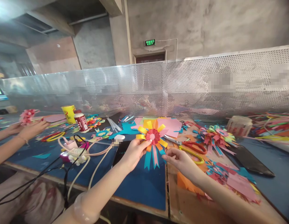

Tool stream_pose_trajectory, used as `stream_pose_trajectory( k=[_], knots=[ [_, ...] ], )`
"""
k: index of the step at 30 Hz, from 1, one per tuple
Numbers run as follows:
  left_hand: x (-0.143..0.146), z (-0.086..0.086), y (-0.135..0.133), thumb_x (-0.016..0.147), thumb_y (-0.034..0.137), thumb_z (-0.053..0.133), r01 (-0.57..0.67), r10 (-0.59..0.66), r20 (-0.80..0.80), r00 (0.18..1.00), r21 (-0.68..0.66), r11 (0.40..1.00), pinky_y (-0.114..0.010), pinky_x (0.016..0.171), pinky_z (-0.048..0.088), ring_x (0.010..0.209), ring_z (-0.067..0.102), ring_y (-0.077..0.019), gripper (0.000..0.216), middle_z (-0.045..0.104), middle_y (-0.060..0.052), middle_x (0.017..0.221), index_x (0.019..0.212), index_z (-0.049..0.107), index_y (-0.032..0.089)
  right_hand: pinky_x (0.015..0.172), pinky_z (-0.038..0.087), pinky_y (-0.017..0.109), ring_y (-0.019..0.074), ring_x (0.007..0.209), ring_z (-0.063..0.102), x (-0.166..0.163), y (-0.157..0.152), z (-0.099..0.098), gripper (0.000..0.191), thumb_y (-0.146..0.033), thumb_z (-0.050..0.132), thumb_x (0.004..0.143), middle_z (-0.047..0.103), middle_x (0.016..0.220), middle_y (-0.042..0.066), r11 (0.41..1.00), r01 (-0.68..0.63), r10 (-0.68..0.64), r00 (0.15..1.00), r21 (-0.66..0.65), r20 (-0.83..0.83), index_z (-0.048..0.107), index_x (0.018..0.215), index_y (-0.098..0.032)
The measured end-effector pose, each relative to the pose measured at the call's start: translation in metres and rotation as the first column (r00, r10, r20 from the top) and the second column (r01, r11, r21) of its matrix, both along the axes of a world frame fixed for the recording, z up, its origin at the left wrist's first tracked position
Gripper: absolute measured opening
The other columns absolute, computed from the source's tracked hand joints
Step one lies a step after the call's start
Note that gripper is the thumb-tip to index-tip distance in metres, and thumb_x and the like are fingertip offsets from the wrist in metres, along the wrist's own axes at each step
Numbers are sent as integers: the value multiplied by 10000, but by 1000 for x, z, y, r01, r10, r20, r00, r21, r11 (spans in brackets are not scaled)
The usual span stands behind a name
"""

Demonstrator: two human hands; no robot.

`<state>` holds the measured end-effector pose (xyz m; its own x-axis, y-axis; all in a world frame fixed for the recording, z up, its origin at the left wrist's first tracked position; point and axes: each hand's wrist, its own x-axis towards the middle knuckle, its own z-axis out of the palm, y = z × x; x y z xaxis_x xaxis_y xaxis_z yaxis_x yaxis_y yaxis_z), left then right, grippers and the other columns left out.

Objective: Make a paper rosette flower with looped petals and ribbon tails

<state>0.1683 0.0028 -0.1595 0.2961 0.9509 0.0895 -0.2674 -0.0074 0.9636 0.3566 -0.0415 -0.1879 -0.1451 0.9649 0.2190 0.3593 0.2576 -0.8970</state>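
Note:
A paper flower (153, 136) with a red and pink centre, yellow and orange looped petals and hanging blue and pink tails is held up over the table. My left hand (134, 153) pinches it from the left, thumb on the front near the centre. At the flower's lower right, the fingers of my right hand (179, 158) are closed on the end of a blue paper strip (161, 151). Behind my right hand lie scissors (195, 149) with red and yellow handles. Part of the flower's back is hidden by my left hand.
Finished paper flowers (217, 137), paper scraps (240, 183) and a black phone (249, 160) lie at right. Cables (97, 152), a coffee bottle (81, 121) and a yellow cup (69, 114) stand left. A co-worker's hands (33, 129) hold a pink flower. A perforated metal panel (125, 88) runs behind.

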Motion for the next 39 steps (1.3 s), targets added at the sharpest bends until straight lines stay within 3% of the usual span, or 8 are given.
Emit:
stream_pose_trajectory(
  k=[7,18,23,29,32,34,36,39],
  knots=[
    [-5,2,15,686,238,730,25,-25,-11,1000,36,999,-187,665,485,707,600,-89,187,685,-40,855,833,686,132,821,407,318,208,861,579,10,6,2,468,-573,421,833,662,850,54,994,106,-110,986,-39,-124,633,871,-158],
    [-1,-1,23,671,221,746,113,-113,-39,993,6,994,-196,656,486,710,606,-102,223,682,-42,826,867,688,131,944,371,313,224,1037,567,1,5,9,476,-571,467,825,666,1037,55,989,139,-144,973,-40,-178,634,1006,-164],
    [3,-1,11,669,216,743,143,-146,-41,988,-65,988,-170,592,476,629,584,-72,193,669,-24,790,833,677,140,879,421,301,220,1080,548,0,5,11,477,-566,481,828,617,1183,43,993,63,-86,965,-102,-250,610,1112,-206],
    [-1,-9,-2,668,236,736,158,-171,-106,980,-122,980,-206,639,490,666,612,-106,217,676,-53,792,841,677,120,872,440,329,216,954,615,-5,4,11,409,-453,677,718,685,1014,54,970,-218,177,936,-107,-303,641,998,-158],
    [-5,-16,-2,713,280,702,90,-86,-259,962,3,996,-261,725,505,842,646,-169,325,679,-101,965,993,627,132,888,443,365,221,935,626,-7,4,6,360,-404,690,718,684,1003,58,961,-233,182,938,-148,-295,634,969,-151],
    [-13,-17,6,779,296,633,-10,136,-485,864,253,967,-280,751,510,923,642,-185,394,658,-121,1059,1134,542,150,909,438,386,231,971,616,-7,6,2,352,-386,686,728,674,1028,59,956,-242,186,937,-166,-295,627,990,-158],
    [-31,-11,20,833,274,561,-41,371,-626,686,475,879,-280,766,507,938,640,-178,368,650,-124,1081,1178,505,159,934,424,393,240,1022,596,-6,7,-2,358,-370,689,730,664,1053,64,946,-264,195,927,-187,-320,622,1013,-162],
    [-73,11,48,824,203,566,-44,510,-703,495,567,823,-315,864,463,938,626,-198,130,670,-103,987,933,628,168,912,441,375,233,1009,604,-4,9,-5,343,-366,700,724,666,1033,70,927,-281,178,914,-251,-366,626,991,-163]
  ],
)
